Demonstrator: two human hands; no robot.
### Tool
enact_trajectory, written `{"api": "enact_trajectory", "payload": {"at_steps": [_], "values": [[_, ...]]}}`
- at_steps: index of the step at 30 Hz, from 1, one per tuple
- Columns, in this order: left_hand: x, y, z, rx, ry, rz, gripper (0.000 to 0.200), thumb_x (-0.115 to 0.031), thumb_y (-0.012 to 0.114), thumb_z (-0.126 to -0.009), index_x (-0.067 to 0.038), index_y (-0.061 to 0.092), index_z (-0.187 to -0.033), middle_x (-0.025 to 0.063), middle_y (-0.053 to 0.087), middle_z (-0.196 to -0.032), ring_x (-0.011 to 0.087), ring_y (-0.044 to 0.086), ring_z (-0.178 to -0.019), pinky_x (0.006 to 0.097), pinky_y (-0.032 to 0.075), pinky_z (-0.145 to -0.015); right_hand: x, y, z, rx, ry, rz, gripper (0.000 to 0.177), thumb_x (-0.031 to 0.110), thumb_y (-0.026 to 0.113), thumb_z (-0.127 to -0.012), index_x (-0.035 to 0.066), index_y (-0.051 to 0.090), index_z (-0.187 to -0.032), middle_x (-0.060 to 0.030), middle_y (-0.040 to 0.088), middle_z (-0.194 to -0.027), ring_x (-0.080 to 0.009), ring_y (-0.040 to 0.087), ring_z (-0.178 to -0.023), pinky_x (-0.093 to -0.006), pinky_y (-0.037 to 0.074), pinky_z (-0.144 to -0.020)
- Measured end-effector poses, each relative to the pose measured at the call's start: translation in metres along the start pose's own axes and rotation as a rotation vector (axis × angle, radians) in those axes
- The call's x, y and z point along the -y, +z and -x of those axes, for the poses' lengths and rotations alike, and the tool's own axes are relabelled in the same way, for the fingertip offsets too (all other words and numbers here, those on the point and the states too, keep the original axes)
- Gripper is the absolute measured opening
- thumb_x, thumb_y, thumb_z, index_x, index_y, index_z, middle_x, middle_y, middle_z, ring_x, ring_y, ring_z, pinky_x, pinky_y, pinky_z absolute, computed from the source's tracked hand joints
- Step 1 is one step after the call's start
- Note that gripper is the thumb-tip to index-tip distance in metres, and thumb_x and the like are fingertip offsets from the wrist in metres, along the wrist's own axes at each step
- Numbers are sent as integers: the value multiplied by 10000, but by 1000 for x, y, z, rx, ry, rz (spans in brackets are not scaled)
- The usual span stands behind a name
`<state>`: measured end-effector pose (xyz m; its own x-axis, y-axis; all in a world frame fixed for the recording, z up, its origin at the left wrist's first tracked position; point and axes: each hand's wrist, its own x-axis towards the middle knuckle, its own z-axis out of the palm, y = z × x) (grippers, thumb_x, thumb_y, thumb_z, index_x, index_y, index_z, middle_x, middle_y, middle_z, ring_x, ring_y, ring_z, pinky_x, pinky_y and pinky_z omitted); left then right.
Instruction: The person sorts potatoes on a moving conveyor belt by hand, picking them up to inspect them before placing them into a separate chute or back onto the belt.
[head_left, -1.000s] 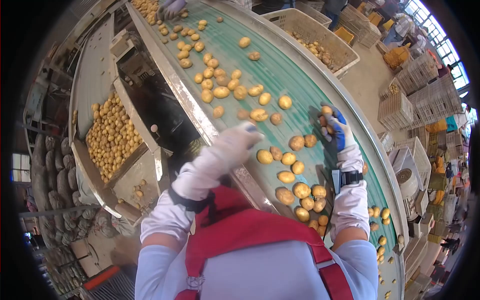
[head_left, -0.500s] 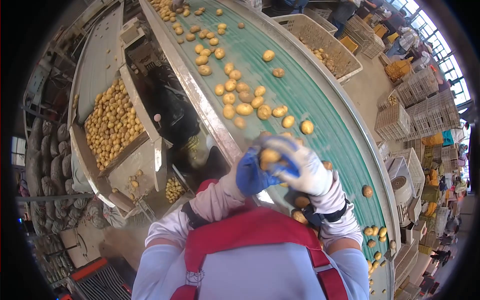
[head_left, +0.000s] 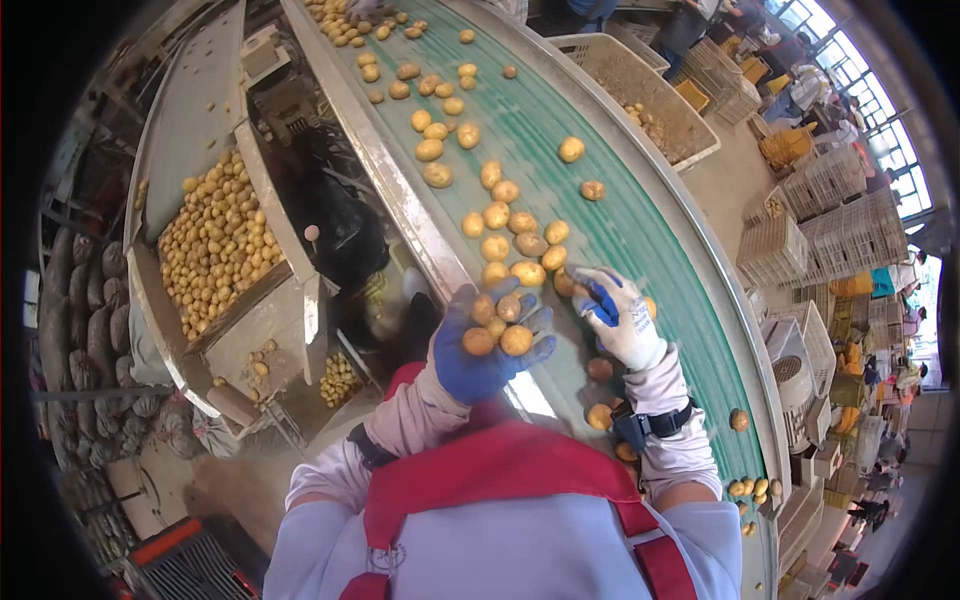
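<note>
Several potatoes (head_left: 497, 325) rest in my left hand (head_left: 462, 362), which is cupped palm up in a blue-coated glove at the belt's near edge. To its right, my right hand (head_left: 628, 322), in a white and blue glove, has its fingers curled on a single potato (head_left: 566, 283) on the green conveyor belt (head_left: 665, 225). Part of that potato is hidden by the fingertips. Just beyond both hands lies a loose cluster of potatoes (head_left: 527, 243). Darker potatoes (head_left: 599, 369) sit beside my right wrist.
A metal rail (head_left: 400, 190) borders the belt on my side. Left of it stands a bin heaped with potatoes (head_left: 215, 240). Across the belt are a large plastic crate (head_left: 690, 140), stacked crates (head_left: 850, 240) and several people. A co-worker's hand shows at the belt's far end.
My hands have come apart from around the potatoes. The left now holds several in its palm, while the right has moved to one on the belt. Belt potatoes have shifted toward me.
</note>
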<state>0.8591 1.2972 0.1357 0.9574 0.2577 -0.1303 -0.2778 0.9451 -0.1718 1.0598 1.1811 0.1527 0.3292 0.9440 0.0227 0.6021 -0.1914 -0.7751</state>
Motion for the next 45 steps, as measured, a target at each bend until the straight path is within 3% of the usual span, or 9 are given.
{"api": "enact_trajectory", "payload": {"at_steps": [3, 15, 17, 25, 30, 32, 35, 37, 45], "values": [[2, 4, -5, -10, 22, -33, 554, -498, 451, -984, -103, 464, -1373, 92, 541, -1266, 361, 453, -1282, 588, 364, -1056, 41, -11, -6, 41, -251, -42, 442, 175, 662, -830, 79, 587, -1255, -159, 634, -1136, -362, 596, -1044, -427, 469, -911], [-49, -47, 48, 68, 72, -75, 625, -599, 430, -949, -204, 428, -1432, 117, 472, -1427, 413, 457, -1268, 608, 461, -886, -22, 66, -55, 145, -66, 497, 443, 391, 670, -818, 230, 619, -1228, -199, 484, -1374, -393, 459, -1261, -553, 309, -1070], [-67, -63, 91, 72, 103, -67, 636, -623, 421, -938, -206, 448, -1417, 115, 491, -1400, 416, 473, -1233, 588, 487, -795, -32, 54, -61, 166, -29, 210, 412, 379, 677, -810, 225, 649, -1191, -177, 510, -1353, -373, 463, -1262, -535, 324, -1065], [-108, -145, 293, -598, 674, -273, 517, -536, 409, -976, -166, 531, -1316, 91, 582, -1262, 318, 544, -1146, 535, 510, -864, -41, 43, -153, 178, -29, 408, 492, 297, 629, -821, 204, 562, -1299, -116, 524, -1351, -332, 467, -1267, -484, 365, -1052], [-167, -234, 359, -551, 1147, -295, 375, -433, 510, -950, -88, 565, -1084, 88, 621, -1091, 286, 572, -1063, 519, 510, -902, -24, 79, -173, 316, 126, 754, 468, 270, 572, -841, 270, 554, -1309, -123, 511, -1332, -313, 485, -1236, -504, 384, -1001], [-181, -238, 357, -1061, 1333, -152, 349, -404, 521, -950, -77, 561, -1065, 87, 634, -1080, 308, 594, -1047, 523, 497, -961, -34, 86, -168, 246, 117, 733, 400, 279, 581, -845, 223, 591, -1240, -126, 564, -1270, -303, 545, -1173, -478, 426, -959], [-162, -224, 343, -1416, 753, 123, 333, -412, 555, -943, -99, 572, -1054, 64, 638, -1099, 298, 621, -1009, 476, 525, -917, -55, 63, -153, 334, 65, 438, 366, 279, 614, -828, 184, 623, -1182, -153, 620, -1160, -310, 598, -1095, -448, 455, -930], [-124, -196, 316, -1130, 575, -336, 334, -428, 576, -942, -129, 577, -1090, 38, 643, -1092, 265, 637, -988, 442, 540, -868, -70, 31, -150, 223, 87, 15, 301, 280, 659, -803, 140, 675, -1069, -171, 685, -978, -341, 655, -942, -410, 508, -837], [-103, 21, 95, -557, 533, -1554, 391, -219, 618, -940, 15, 585, -1252, 112, 671, -1067, 211, 634, -1055, 338, 527, -866, -171, -3, -205, -195, 478, 372, 312, 291, 639, -860, 156, 645, -1142, -171, 678, -1085, -336, 641, -1047, -417, 491, -915]]}}
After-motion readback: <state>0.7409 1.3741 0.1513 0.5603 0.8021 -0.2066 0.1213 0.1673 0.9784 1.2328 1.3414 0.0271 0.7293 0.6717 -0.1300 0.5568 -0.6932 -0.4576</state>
